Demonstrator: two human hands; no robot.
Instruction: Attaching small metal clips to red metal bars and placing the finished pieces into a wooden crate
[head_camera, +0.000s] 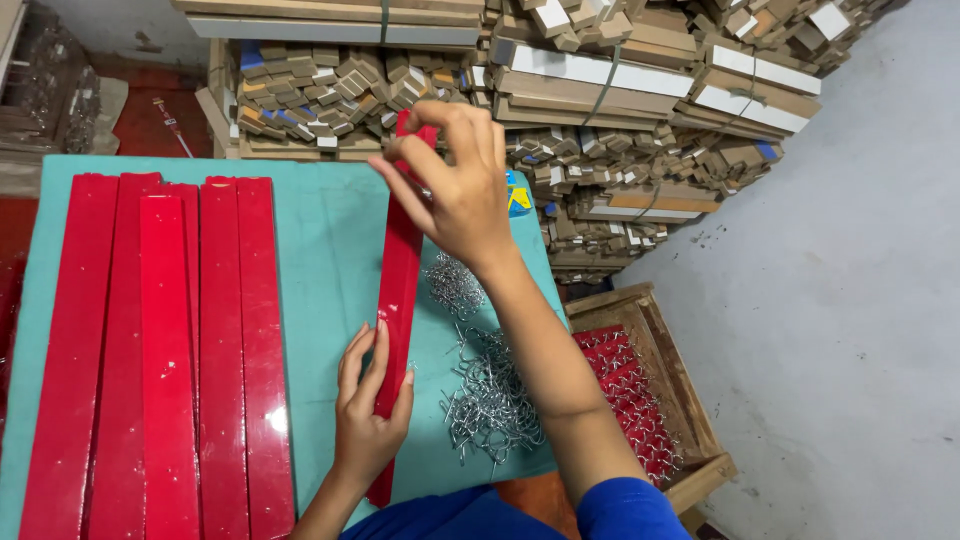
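Red strip (400, 262) looks stiff, light, glossy-slick w/ long span; left hand (368, 412) grips near end, right hand (452, 182) pinches far end, so hold both ends.

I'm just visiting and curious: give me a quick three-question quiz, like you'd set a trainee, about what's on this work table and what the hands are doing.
1. True or false: both hands hold the same red strip.
2. Which lies closest to the right of that strip? A) a pile of metal hooks B) a stack of red strips C) a wooden crate
3. Fill in: the table is covered in a ___ sheet.

Key
1. True: the left hand has a grip low on it, the right hand pinches its far end.
2. A
3. Green (teal)
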